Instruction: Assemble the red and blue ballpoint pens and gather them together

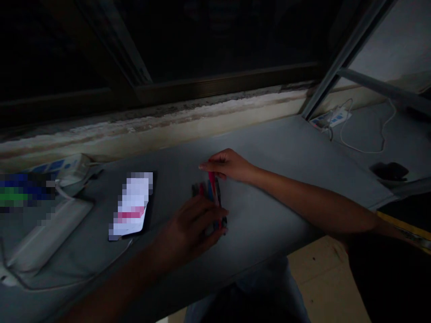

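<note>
Several pens (201, 188) lie side by side in a small bunch on the grey table, with red, blue and dark ones among them. My left hand (193, 222) reaches over the near part of the bunch, its fingers curled around the pens and hiding much of them. At the far end, my right hand (232, 165) pinches a pinkish-red pen (211, 176) between thumb and fingers. That pen lies against the others, and its lower part is hard to make out in the dim light.
Left of my hands lies a lit phone (133, 204) with a blurred screen. Beyond it are a white power strip (72, 168), a long pale box-like object (50, 233) and a cable (97, 271). Another power strip (332, 117) sits at the right, past a metal frame post (323, 92).
</note>
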The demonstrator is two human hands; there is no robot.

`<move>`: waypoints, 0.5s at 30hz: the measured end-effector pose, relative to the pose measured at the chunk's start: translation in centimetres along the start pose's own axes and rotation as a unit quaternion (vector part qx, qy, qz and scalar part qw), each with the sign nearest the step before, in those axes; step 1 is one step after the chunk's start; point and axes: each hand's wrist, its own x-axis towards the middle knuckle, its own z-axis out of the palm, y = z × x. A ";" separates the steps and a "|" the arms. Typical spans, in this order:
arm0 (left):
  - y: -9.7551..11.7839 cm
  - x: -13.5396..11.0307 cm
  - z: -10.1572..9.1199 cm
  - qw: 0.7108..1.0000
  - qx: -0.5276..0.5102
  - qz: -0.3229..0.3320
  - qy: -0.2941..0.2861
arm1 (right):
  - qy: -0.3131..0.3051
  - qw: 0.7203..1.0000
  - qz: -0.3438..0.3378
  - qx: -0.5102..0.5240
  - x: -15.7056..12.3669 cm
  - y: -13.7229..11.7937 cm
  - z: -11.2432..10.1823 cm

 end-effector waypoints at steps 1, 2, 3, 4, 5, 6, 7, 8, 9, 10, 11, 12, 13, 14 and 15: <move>0.1 0.2 0.2 1.000 -0.010 0.009 0.000 | -0.003 1.000 -0.011 -0.003 0.0 0.3 0.3; 0.1 0.4 0.3 1.000 -0.023 0.005 -0.005 | 0.003 1.000 -0.017 0.000 -0.1 0.7 0.7; 0.1 0.5 0.5 0.999 -0.040 -0.003 -0.020 | 0.001 1.000 -0.018 0.005 -0.3 1.0 1.0; 0.1 0.5 0.6 0.998 -0.054 -0.010 -0.026 | 0.005 1.000 -0.020 0.010 -0.5 1.4 1.2; 0.1 0.5 0.8 0.997 -0.062 -0.016 -0.031 | 0.016 0.999 -0.024 0.013 -0.6 1.6 1.4; 0.0 0.4 1.0 0.997 -0.066 -0.018 -0.026 | 0.022 0.999 -0.026 0.014 -0.8 1.8 1.6; -0.1 0.2 1.1 0.997 -0.069 -0.020 -0.016 | 0.023 0.999 -0.026 0.016 -0.9 2.0 1.6; -0.1 0.1 1.3 0.997 -0.073 -0.027 -0.014 | 0.026 0.999 -0.025 0.019 -0.9 2.0 1.7; -0.2 0.0 1.5 0.997 -0.077 -0.028 -0.012 | 0.024 0.999 -0.021 0.023 -0.9 2.1 1.7; -0.2 -0.1 1.6 0.997 -0.077 -0.028 -0.014 | 0.021 0.999 -0.017 0.027 -0.9 2.0 1.7; -0.2 -0.2 1.6 0.996 -0.077 -0.030 -0.017 | 0.017 0.999 -0.012 0.032 -0.9 2.0 1.6; -0.3 -0.3 1.7 0.996 -0.078 -0.030 -0.019 | 0.013 0.999 -0.008 0.035 -0.9 1.9 1.6; -0.3 -0.3 1.7 0.996 -0.080 -0.030 -0.019 | 0.009 0.999 -0.004 0.036 -0.9 1.8 1.6; -0.3 -0.3 1.7 0.996 -0.083 -0.032 -0.017 | 0.005 0.999 0.000 0.036 -0.9 1.7 1.6; -0.3 -0.3 1.7 0.995 -0.088 -0.033 -0.017 | 0.003 0.999 0.002 0.035 -0.9 1.7 1.6</move>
